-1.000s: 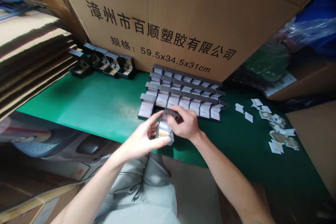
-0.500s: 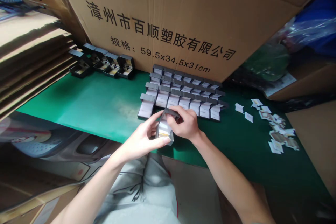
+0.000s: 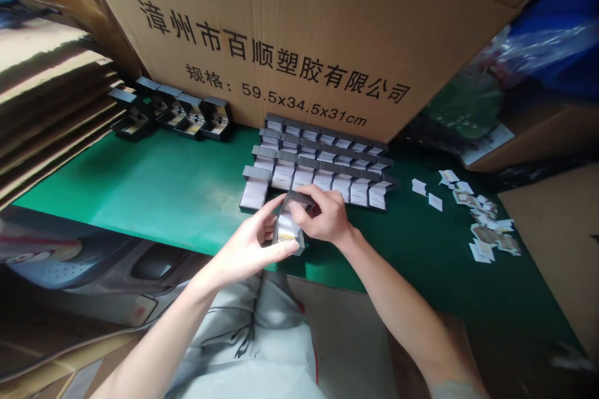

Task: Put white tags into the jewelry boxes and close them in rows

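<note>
Near the front edge of the green table, an open small dark box (image 3: 287, 229) with a white lining is held up between both hands. My left hand (image 3: 255, 243) grips it from the left, thumb along its near end, where a yellowish strip shows. My right hand (image 3: 325, 212) has its fingers closed on the raised lid and its thumb inside against the lining. Just beyond the hands stand rows of open boxes with white linings (image 3: 306, 171). At the far left of the table are several open black boxes (image 3: 218, 118) with yellowish insides.
White folded inserts (image 3: 486, 224) lie scattered on the right of the green table (image 3: 178, 181). A large printed carton (image 3: 262, 19) stands along the back. Stacked cardboard (image 3: 51, 93) is at the left, and plastic bags (image 3: 468, 100) are at the back right.
The whole view has shifted slightly, so the table and boxes appear a little further left. Both hands keep their hold on the box, with the right thumb slightly further into the lid.
</note>
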